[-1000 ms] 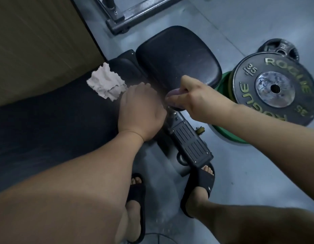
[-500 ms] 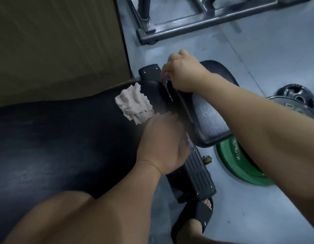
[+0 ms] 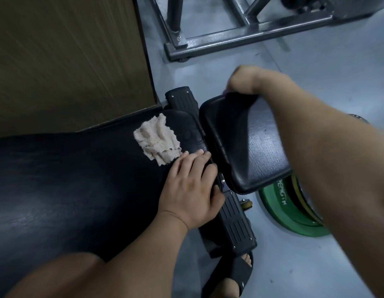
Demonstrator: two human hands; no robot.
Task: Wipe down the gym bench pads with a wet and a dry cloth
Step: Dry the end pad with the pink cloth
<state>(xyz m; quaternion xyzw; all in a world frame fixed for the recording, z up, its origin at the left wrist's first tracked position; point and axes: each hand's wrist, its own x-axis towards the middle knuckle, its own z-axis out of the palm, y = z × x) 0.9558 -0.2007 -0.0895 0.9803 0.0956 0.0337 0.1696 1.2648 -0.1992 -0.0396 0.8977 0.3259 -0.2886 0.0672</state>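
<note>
A long black bench pad (image 3: 68, 179) runs in from the left, and a smaller black seat pad (image 3: 251, 147) lies to its right across a narrow gap. A crumpled beige cloth (image 3: 157, 139) lies loose on the end of the long pad. My left hand (image 3: 188, 190) rests flat just below that cloth, fingers spread over the pad's end at the gap, holding nothing. My right hand (image 3: 249, 79) is closed at the far edge of the seat pad; a sliver of purplish cloth shows under its fingers.
A black ribbed frame plate (image 3: 236, 222) sticks out under the gap, with my sandalled foot (image 3: 234, 276) beside it. A green weight plate (image 3: 283, 216) lies on the grey floor under the seat pad. A steel rack base (image 3: 240, 37) crosses the top; a wooden panel (image 3: 68, 61) stands at left.
My right hand has swept from the near side of the seat pad across to its far edge. My left hand has stayed on the end of the long pad. The beige cloth has not moved.
</note>
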